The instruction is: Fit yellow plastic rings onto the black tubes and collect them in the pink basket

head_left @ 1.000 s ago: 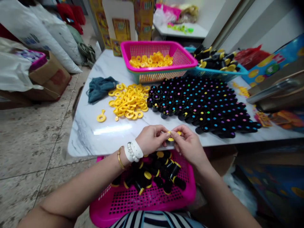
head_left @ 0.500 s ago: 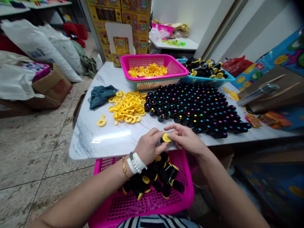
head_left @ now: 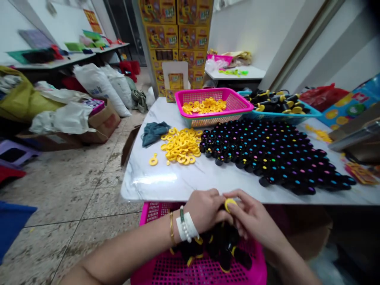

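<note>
Left hand [head_left: 205, 210] and right hand [head_left: 251, 215] are both closed on one small piece, gripping it with bent fingers; its round, flat yellow cap [head_left: 230, 205] faces up, while the dark body is mostly hidden by the fingers. They hold it at the near edge of the desk [head_left: 184, 184], above a glossy pink plastic basket [head_left: 175, 273] pierced with small square holes. Inside that basket, smooth black cylinders [head_left: 242, 257] with yellow ends lie tumbled at all angles. A smooth gold bangle [head_left: 171, 227], a beaded bracelet and a broad white band [head_left: 190, 225] circle the left wrist.

Grey veins run through the shiny, marble-patterned white desk. On it sits a loose heap of yellow plastic rings [head_left: 181, 146], flat and tabbed, with one ring apart to the left. Beside the heap, black tubes [head_left: 267, 154] stand packed in rows, their tops dotted blue, purple, pink and green. Crumpled dark blue-green cloth [head_left: 154, 133] lies just left of the rings, and a mesh-sided pink tub [head_left: 239, 105] behind them holds more small yellow pieces
</note>
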A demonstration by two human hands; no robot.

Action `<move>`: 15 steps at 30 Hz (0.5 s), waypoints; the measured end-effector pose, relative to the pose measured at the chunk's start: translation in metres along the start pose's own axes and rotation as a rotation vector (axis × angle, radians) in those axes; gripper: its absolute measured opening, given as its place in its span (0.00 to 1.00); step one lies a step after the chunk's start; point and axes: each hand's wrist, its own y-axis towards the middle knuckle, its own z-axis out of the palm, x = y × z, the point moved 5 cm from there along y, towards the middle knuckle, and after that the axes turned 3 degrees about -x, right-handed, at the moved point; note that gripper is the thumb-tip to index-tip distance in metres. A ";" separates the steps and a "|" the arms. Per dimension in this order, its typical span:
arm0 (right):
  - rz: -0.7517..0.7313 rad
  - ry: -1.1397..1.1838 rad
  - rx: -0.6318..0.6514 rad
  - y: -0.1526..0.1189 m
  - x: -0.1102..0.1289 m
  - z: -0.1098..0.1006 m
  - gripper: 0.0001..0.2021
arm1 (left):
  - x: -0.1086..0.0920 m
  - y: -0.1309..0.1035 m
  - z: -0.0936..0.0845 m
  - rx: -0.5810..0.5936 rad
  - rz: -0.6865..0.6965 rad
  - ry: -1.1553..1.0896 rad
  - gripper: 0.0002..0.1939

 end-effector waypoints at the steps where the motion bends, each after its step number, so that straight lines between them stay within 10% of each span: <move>1: 0.023 0.005 0.009 -0.007 -0.010 0.003 0.19 | -0.002 -0.005 -0.003 0.036 0.041 0.018 0.22; 10: -0.147 -0.096 -0.268 -0.027 -0.021 -0.011 0.13 | 0.082 0.011 -0.073 -0.292 -0.264 0.608 0.15; 15: -0.352 -0.174 -1.098 -0.054 -0.024 -0.088 0.12 | 0.076 0.008 -0.058 -0.316 -0.109 0.725 0.15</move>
